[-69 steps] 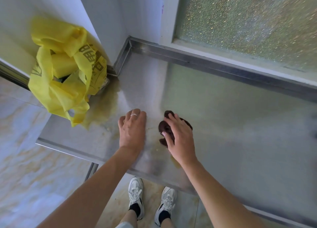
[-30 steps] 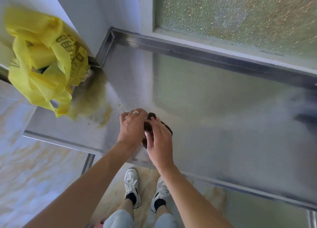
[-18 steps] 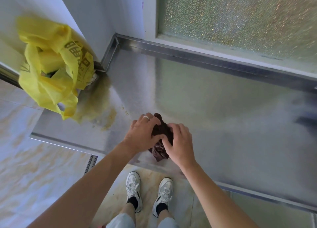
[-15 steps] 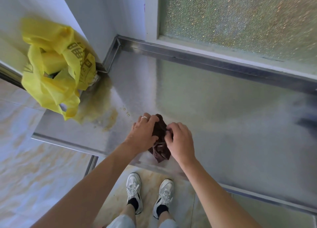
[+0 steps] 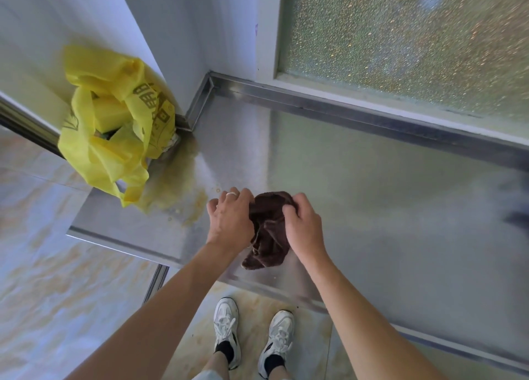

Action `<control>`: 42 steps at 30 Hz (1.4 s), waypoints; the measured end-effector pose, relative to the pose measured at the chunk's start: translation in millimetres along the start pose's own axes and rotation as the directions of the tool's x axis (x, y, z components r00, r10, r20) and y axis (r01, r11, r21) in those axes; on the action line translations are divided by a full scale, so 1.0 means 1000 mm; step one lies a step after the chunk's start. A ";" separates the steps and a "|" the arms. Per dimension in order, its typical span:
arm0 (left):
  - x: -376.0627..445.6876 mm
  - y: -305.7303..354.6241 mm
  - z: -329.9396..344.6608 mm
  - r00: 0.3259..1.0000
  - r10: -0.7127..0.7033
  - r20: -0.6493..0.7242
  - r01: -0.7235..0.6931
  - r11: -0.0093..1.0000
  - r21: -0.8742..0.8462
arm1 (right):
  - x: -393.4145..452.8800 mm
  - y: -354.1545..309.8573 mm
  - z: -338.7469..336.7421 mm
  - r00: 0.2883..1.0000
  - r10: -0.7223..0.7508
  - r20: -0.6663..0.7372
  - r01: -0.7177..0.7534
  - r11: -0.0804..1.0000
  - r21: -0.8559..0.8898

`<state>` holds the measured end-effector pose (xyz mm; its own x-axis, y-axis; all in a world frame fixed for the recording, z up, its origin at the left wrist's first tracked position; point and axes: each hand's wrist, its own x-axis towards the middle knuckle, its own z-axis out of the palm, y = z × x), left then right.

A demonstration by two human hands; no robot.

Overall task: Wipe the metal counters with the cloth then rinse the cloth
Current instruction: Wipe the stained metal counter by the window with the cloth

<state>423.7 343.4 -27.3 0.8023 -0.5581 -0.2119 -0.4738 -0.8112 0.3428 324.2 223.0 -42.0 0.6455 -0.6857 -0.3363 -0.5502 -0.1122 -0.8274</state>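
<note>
Both hands, left (image 5: 230, 218) and right (image 5: 304, 228), grip the cloth (image 5: 269, 230), seemingly above the counter (image 5: 372, 208); bag (image 5: 114, 127) at ten o'clock.

The counter (image 5: 372, 208) is brushed metal with a dull sheen. The brown cloth (image 5: 269, 236) looks nubby terry; the yellow bag (image 5: 114, 139) is thin, matt.

The worktop (image 5: 372, 208) lies bare to the right of the hands, open as far as its raised back rim (image 5: 343, 107) under the frosted window (image 5: 400, 30). On the left, a yellow bag (image 5: 114, 139) fills the corner against the wall (image 5: 186, 36), a yellowish spill (image 5: 177, 190) spreading beside it.
</note>
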 end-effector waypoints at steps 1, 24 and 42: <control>0.001 0.001 -0.001 0.999 0.031 0.018 -0.030 0.999 -0.033 | 0.002 -0.010 -0.001 0.999 0.044 0.014 -0.045 0.988 0.150; 0.016 -0.051 0.001 0.954 -0.265 -0.141 0.266 0.964 -0.012 | 0.011 0.021 0.070 0.955 -0.239 0.178 0.297 0.705 -0.644; 0.024 -0.108 -0.007 0.949 -0.175 -0.264 0.195 0.979 0.052 | 0.059 -0.021 0.163 0.676 -0.674 0.297 0.731 0.564 -0.385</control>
<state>496.9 419.1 -62.9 0.9398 -0.3413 -0.0195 -0.3262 -0.9124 0.2473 460.4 302.2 -117.4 0.9647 -0.1746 0.1972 -0.0420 -0.8412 -0.5391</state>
